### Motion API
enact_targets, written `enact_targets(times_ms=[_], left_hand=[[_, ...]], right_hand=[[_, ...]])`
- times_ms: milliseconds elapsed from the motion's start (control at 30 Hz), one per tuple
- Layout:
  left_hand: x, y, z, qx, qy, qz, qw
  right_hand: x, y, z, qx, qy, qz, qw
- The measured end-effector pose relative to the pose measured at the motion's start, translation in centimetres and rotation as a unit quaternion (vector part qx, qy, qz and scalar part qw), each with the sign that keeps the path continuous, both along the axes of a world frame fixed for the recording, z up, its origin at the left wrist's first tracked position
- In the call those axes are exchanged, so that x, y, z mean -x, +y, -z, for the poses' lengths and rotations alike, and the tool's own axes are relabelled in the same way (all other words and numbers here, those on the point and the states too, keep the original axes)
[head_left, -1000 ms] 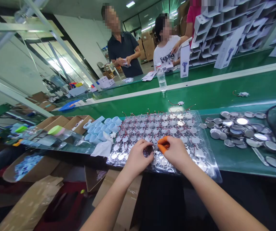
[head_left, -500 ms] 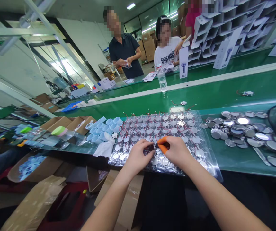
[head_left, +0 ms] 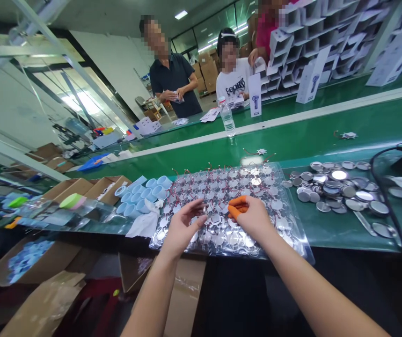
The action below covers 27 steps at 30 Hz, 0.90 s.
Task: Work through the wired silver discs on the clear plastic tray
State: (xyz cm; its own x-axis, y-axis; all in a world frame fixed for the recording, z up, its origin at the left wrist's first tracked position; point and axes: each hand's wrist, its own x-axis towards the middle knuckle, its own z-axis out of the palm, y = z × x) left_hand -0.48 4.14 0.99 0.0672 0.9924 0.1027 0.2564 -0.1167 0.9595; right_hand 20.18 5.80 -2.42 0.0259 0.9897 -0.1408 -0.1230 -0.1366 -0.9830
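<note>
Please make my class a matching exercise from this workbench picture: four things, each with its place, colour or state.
Things:
1. Bottle
2. Wired discs
3. Right hand
4. Loose discs

Descriptions:
A. wearing orange finger covers
B. heaped towards the picture's right
C. see-through, standing
D. laid out in rows

Right pairs: 1-C, 2-D, 3-A, 4-B

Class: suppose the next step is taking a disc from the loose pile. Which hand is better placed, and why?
The right hand, probably: the pile lies on its side, while the left hand is farther away.
</note>
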Motion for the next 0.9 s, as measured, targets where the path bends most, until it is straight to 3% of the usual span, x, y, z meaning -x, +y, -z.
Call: enact_targets(times_ms=[167,267,367,533,733,900], left_hand=[[-3.4,1.4,-2.2,0.008,-0.158,0.076,0.984],[-4.5,1.6,-2.5,-0.010,-0.212,0.060,0.975],[-4.6,1.0,-1.8,-0.028,-0.234,0.031,0.971],[-4.5,-0.7,-0.6,-0.076,-0.191,0.004,0.979],[-4.6,-1.4,0.1,-0.136,-0.135,-0.026,0.981],[-5.0,-1.4,-0.3,-0.225,-0.042,-0.021,0.973]], right_hand=[[-0.4,0.4,-1.4,-0.008,0.109,0.072,0.991],[-1.3,0.1,-3.0,-0.030,0.162,0.146,0.976],[-2.0,-1.0,-4.2,-0.056,0.177,0.122,0.975],[-1.7,-3.0,-5.2,-0.064,0.179,0.034,0.981],[-1.1,-3.3,-5.2,-0.038,0.185,0.018,0.982],[-1.2,-3.3,-5.1,-0.027,0.182,0.016,0.983]])
